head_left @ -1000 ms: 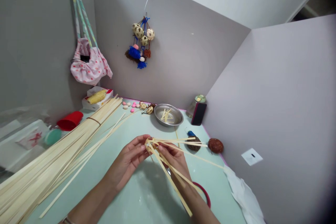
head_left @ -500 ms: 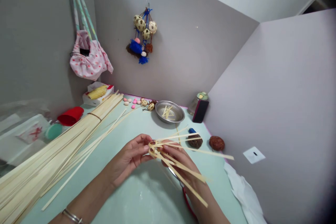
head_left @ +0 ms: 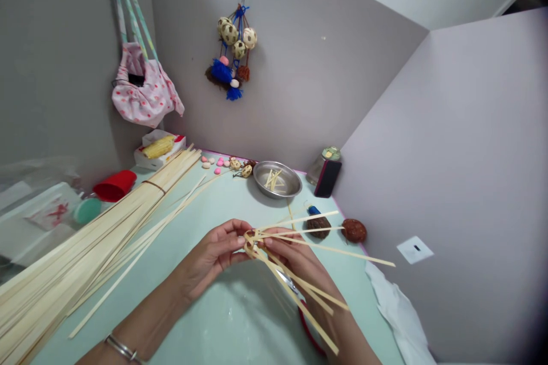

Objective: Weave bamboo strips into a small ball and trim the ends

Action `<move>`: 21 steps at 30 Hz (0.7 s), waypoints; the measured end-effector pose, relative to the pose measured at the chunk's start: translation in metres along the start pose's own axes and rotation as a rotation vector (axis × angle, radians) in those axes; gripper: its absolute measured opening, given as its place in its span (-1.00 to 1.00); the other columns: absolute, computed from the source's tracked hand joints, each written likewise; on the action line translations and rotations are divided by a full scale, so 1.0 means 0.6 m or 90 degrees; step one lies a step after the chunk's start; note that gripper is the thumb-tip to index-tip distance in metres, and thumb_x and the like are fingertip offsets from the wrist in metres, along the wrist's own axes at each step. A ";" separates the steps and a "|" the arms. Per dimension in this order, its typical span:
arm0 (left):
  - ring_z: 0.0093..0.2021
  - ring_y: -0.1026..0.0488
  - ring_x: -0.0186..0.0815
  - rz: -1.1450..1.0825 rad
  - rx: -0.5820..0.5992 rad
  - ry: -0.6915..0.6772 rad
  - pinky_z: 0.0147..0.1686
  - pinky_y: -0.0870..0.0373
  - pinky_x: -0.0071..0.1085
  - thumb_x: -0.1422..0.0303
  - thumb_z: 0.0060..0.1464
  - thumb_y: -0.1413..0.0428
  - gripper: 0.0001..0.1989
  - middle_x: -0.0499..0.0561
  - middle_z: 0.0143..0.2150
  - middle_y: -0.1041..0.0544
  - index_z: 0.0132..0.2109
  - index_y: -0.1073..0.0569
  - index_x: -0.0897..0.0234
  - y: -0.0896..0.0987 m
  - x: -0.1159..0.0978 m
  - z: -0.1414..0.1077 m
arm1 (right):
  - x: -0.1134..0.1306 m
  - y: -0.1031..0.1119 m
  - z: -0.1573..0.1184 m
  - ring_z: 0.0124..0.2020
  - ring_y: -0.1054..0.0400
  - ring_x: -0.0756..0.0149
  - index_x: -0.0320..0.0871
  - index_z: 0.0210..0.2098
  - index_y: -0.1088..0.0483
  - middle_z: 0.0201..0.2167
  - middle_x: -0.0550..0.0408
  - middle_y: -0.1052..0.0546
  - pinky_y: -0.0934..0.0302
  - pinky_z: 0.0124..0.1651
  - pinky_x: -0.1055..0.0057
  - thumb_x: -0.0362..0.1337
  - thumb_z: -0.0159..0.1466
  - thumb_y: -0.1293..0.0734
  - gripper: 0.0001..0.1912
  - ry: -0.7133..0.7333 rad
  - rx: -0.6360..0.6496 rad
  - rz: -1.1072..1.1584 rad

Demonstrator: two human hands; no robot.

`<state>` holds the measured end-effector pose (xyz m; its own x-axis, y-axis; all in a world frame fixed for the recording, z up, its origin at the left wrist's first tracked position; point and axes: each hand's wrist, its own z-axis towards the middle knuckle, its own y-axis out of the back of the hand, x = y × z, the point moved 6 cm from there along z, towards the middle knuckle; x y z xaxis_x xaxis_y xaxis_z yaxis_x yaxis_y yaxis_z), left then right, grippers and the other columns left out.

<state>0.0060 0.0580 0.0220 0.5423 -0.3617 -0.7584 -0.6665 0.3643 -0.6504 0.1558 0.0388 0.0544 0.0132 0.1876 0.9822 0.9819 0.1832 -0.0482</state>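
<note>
Both hands meet over the middle of the table around a small woven strip ball, partly formed, with several long pale strip ends fanning out to the right. My left hand pinches the ball's left side between thumb and fingers. On its right side, my right hand grips it where the strips come out, and some strips cross over that hand and wrist. Scissors with a red handle lie under my right wrist, partly hidden.
A tied bundle of pale strips runs along the left. Behind stand a metal bowl with short strip pieces, a phone against a jar, and small pink stones. Brown yarn and reddish yarn lie right.
The loose strip ends have swung slightly, reaching farther right and lower. Both hands keep their hold on the woven ball, and the camera view has shifted a little.
</note>
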 end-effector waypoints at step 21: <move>-0.14 -0.49 -0.31 0.026 -0.023 0.017 -0.03 -0.46 -0.35 0.44 0.19 -0.17 -0.92 0.02 -0.18 -0.55 -0.15 -0.50 0.29 -0.003 0.005 0.001 | -0.007 0.003 0.015 -0.33 -0.34 0.30 -0.15 -0.34 -0.53 -0.36 0.09 -0.52 -0.15 -0.27 0.42 -0.16 0.19 -0.44 -0.82 0.021 0.019 -0.023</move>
<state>0.0092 0.0566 0.0209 0.5003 -0.3704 -0.7826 -0.7059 0.3488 -0.6164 0.1559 0.0470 0.0487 -0.0150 0.1494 0.9887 0.9759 0.2173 -0.0180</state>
